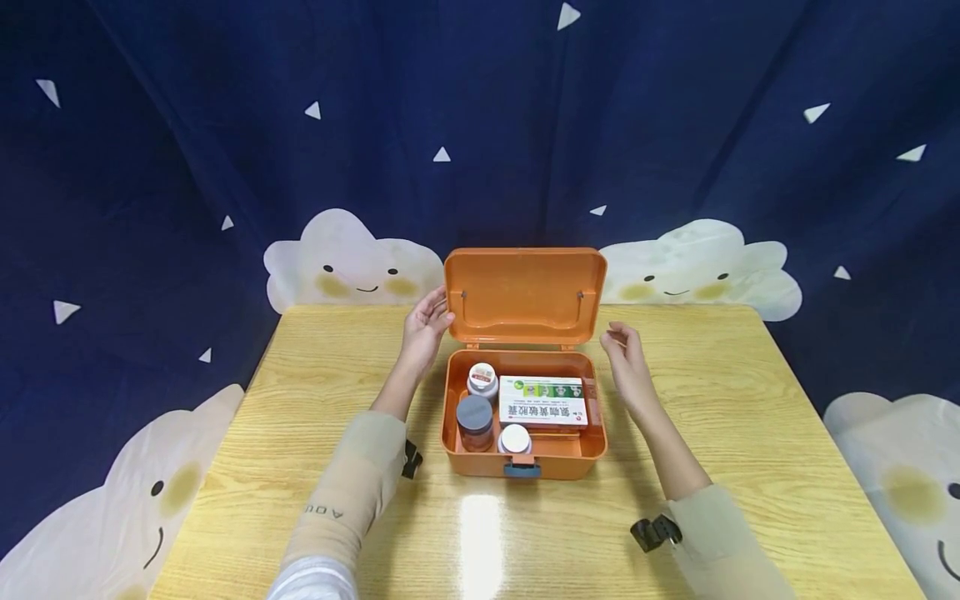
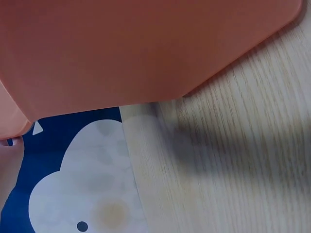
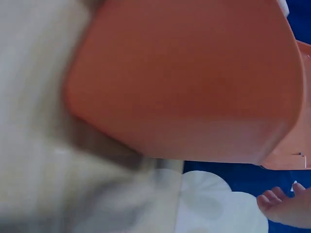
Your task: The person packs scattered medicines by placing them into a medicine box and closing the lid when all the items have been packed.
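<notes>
An orange plastic storage box (image 1: 448,421) stands on the table with its lid (image 1: 525,287) raised upright on the hinges. At the lid's left edge my left hand (image 1: 424,332) holds on, thumb at the front and fingers partly hidden behind. Off the right side of the lid my right hand (image 1: 627,358) is apart from it, fingers loosely bent and holding nothing. Inside the box are a medicine carton (image 1: 543,402), a grey-capped jar (image 1: 475,414), a white bottle with a red label on its cap (image 1: 482,382) and a white-capped bottle (image 1: 515,439).
The wooden table (image 1: 322,367) reaches back to a dark blue curtain (image 1: 525,100) with cloud faces. A grey latch (image 1: 522,470) sits at the box front. Black wrist devices (image 1: 656,532) are on both forearms.
</notes>
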`<control>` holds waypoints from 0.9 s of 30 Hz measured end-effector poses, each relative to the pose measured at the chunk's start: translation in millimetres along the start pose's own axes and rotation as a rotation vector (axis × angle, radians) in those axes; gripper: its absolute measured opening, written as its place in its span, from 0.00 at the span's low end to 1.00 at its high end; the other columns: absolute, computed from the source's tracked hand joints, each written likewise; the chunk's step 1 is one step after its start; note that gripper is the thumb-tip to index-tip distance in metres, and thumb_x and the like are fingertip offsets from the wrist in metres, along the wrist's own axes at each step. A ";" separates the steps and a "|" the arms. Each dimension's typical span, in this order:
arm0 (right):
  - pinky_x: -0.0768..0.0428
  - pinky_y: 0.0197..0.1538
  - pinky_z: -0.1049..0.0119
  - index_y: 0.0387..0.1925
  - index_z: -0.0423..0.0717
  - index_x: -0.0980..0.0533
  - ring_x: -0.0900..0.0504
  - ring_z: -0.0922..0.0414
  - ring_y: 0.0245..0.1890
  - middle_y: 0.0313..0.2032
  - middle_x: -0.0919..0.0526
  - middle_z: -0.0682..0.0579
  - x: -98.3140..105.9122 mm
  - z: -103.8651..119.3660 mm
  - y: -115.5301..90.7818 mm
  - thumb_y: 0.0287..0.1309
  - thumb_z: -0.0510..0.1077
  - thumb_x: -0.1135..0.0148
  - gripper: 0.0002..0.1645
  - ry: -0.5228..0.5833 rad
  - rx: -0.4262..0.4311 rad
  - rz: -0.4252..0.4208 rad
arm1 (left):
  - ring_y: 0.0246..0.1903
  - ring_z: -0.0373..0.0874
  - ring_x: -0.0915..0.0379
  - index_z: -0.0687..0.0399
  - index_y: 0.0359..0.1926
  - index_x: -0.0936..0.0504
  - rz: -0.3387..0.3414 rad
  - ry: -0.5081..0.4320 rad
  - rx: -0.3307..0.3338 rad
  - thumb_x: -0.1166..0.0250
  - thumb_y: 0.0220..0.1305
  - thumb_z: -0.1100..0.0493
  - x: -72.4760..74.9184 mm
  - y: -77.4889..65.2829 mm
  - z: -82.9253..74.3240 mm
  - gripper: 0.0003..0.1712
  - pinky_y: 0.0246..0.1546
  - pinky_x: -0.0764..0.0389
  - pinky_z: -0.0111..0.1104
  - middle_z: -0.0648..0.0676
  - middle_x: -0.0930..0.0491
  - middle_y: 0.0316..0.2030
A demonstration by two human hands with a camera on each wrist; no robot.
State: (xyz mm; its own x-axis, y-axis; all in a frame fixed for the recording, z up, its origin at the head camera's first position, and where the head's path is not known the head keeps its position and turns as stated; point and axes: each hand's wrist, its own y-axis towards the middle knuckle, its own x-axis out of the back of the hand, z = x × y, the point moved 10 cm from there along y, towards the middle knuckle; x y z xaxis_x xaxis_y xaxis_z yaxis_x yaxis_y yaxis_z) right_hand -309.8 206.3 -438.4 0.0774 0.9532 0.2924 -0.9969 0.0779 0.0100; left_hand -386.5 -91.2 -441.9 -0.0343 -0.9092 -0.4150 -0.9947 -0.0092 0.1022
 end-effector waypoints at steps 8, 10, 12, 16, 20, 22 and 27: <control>0.54 0.67 0.52 0.70 0.42 0.56 0.52 0.46 0.68 0.68 0.52 0.41 -4.8 40.5 29.7 0.67 0.59 0.71 0.37 0.273 0.053 0.044 | 0.46 0.38 0.30 0.73 0.61 0.38 -0.018 0.015 -0.027 0.51 0.55 0.81 1.7 -5.0 -2.8 0.29 0.48 0.29 0.26 0.59 0.28 0.51; 0.55 0.68 0.54 0.70 0.43 0.56 0.53 0.47 0.68 0.69 0.52 0.41 -9.6 45.6 33.3 0.67 0.60 0.73 0.38 0.337 0.031 0.076 | 0.46 0.39 0.30 0.73 0.60 0.38 -0.020 0.022 -0.031 0.51 0.55 0.81 1.6 -6.1 -3.5 0.29 0.48 0.29 0.27 0.60 0.29 0.52; 0.54 0.68 0.55 0.70 0.44 0.55 0.53 0.48 0.69 0.69 0.53 0.42 -13.7 48.0 35.9 0.66 0.63 0.74 0.40 0.371 0.000 0.099 | 0.47 0.41 0.31 0.73 0.60 0.37 -0.023 0.029 -0.032 0.50 0.55 0.81 1.9 -7.3 -3.8 0.29 0.48 0.29 0.27 0.62 0.30 0.54; 0.53 0.67 0.52 0.69 0.46 0.51 0.50 0.48 0.68 0.68 0.50 0.43 -17.4 49.9 38.3 0.63 0.68 0.75 0.43 0.361 -0.047 0.097 | 0.50 0.45 0.32 0.72 0.60 0.37 -0.042 0.041 -0.024 0.50 0.56 0.81 4.1 -10.5 -3.3 0.28 0.49 0.29 0.26 0.66 0.33 0.58; 0.52 0.66 0.50 0.70 0.48 0.54 0.48 0.49 0.66 0.67 0.50 0.45 -18.6 52.8 39.2 0.63 0.66 0.71 0.41 0.332 -0.023 0.072 | 0.49 0.43 0.30 0.71 0.59 0.35 -0.072 0.079 -0.021 0.49 0.55 0.80 7.2 -14.8 -3.7 0.27 0.50 0.29 0.28 0.66 0.33 0.58; 0.54 0.66 0.50 0.70 0.47 0.56 0.49 0.51 0.65 0.66 0.51 0.46 -19.8 53.3 38.0 0.64 0.65 0.70 0.41 0.341 -0.009 0.072 | 0.48 0.40 0.29 0.71 0.57 0.34 -0.084 0.098 -0.026 0.48 0.55 0.80 8.2 -16.9 -4.6 0.26 0.50 0.29 0.29 0.65 0.31 0.57; 0.62 0.67 0.51 0.69 0.46 0.55 0.56 0.55 0.69 0.68 0.53 0.48 -22.7 51.9 30.4 0.63 0.67 0.74 0.42 0.380 0.004 0.099 | 0.44 0.38 0.26 0.68 0.48 0.28 -0.082 0.074 -0.098 0.47 0.52 0.81 6.6 -25.2 -14.7 0.20 0.48 0.27 0.29 0.55 0.23 0.45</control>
State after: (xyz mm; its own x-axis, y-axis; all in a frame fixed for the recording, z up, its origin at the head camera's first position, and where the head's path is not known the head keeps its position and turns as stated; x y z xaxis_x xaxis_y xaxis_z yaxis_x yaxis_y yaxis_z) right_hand -342.6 171.9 -395.0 -0.0200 0.9964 -0.0824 -0.9998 -0.0198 0.0032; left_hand -360.2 -103.1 -433.9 0.0581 -0.9320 -0.3578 -0.9794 -0.1226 0.1603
